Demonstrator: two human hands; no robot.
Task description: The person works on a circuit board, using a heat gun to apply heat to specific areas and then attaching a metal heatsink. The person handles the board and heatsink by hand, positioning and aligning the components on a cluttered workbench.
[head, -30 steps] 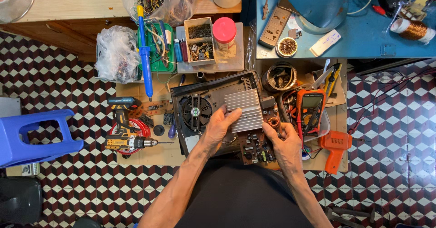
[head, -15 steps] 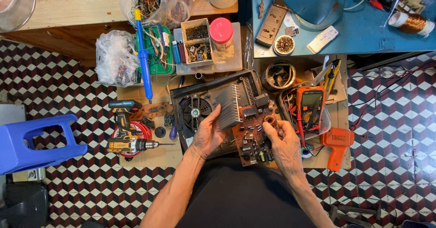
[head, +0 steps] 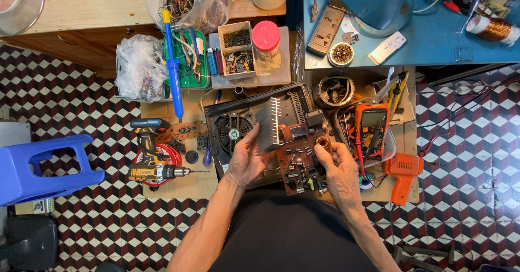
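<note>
Brown circuit board (head: 299,158) with finned heatsink (head: 269,125), tilted above the open black casing (head: 238,121) near the cardboard mat's (head: 187,182) front edge; gripped at the heatsink by the left hand (head: 245,161), pinched along the right edge by the right hand (head: 340,172). Flanked by yellow drill (head: 154,170) at left edge, orange multimeter (head: 371,125) and orange tool (head: 402,173) at right; blue stool (head: 38,166) well apart on the chequered floor (head: 92,88).

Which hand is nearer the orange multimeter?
Right. The right hand holds the circuit board just left of the multimeter; the left hand grips the heatsink, farther away across the board.
</note>
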